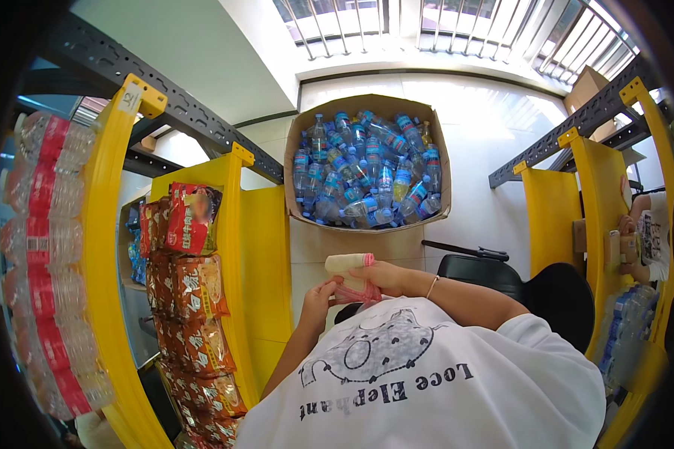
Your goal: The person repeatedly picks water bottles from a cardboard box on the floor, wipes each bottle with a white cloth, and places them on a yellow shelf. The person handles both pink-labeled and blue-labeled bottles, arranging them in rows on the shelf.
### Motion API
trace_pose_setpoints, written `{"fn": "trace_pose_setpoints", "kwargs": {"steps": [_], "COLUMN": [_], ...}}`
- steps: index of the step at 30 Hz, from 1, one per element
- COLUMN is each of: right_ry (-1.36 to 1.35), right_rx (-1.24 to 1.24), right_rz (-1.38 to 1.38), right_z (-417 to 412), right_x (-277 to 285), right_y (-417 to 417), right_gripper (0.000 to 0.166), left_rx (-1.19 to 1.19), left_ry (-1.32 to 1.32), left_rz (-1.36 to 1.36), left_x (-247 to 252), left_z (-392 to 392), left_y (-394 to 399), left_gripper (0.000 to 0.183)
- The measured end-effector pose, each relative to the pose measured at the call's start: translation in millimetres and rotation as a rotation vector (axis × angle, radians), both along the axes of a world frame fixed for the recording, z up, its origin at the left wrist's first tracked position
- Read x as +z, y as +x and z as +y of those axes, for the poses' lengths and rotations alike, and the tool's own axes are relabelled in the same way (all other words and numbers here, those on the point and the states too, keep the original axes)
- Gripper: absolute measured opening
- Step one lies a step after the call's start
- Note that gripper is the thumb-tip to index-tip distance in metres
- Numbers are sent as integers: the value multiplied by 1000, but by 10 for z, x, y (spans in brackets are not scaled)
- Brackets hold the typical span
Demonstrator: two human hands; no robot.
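Observation:
A cream cloth with a pink border (337, 262), perhaps a small towel, is held folded or rolled in front of my shirt. My right hand (379, 276) grips it from the right, with a thin bracelet on the wrist. On the other side, the fingers of my left hand (319, 297) pinch the cloth's lower left part. Its pink lower portion (359, 293) hangs between both hands, bunched and partly covered by fingers. Ahead of my hands on the floor stands an open cardboard box (288, 191) full of plastic bottles (370, 168), mostly with blue labels and caps.
Yellow shelving (264, 252) on the left carries packets of instant noodles (202, 286) and shrink-wrapped bottles (50, 236). A black chair (477, 275) stands close at my right. Beyond it is another yellow shelf (550, 219), with a person's hand (627, 224) near small boxes. Barred windows (449, 33) are ahead.

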State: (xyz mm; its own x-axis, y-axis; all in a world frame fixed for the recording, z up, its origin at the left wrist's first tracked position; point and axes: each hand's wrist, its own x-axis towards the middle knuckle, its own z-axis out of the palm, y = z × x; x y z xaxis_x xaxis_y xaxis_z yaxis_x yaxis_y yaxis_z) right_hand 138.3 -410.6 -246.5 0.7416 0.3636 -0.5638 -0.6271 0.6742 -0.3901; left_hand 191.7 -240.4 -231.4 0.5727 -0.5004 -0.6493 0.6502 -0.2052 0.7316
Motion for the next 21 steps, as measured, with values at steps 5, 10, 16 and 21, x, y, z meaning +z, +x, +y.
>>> {"fn": "trace_pose_setpoints", "kwargs": {"steps": [5, 10, 16, 21], "right_ry": [-22, -30, 22, -29], "right_rx": [-143, -236, -295, -206], "right_rz": [31, 170, 297, 391], "right_z": [-212, -483, -838, -1290], "right_x": [-259, -468, -1243, -1781], "right_y": [275, 438, 434, 683], "right_gripper": [32, 32, 31, 30], "left_rx": [-139, -226, -332, -157], "left_ry": [10, 35, 137, 132], "left_rz": [-13, 112, 293, 318], "left_x": [-301, -574, -1273, -1891], "left_z": [-345, -725, -1151, -1605], "left_y": [469, 765, 903, 910], "left_gripper": [29, 29, 29, 32]}}
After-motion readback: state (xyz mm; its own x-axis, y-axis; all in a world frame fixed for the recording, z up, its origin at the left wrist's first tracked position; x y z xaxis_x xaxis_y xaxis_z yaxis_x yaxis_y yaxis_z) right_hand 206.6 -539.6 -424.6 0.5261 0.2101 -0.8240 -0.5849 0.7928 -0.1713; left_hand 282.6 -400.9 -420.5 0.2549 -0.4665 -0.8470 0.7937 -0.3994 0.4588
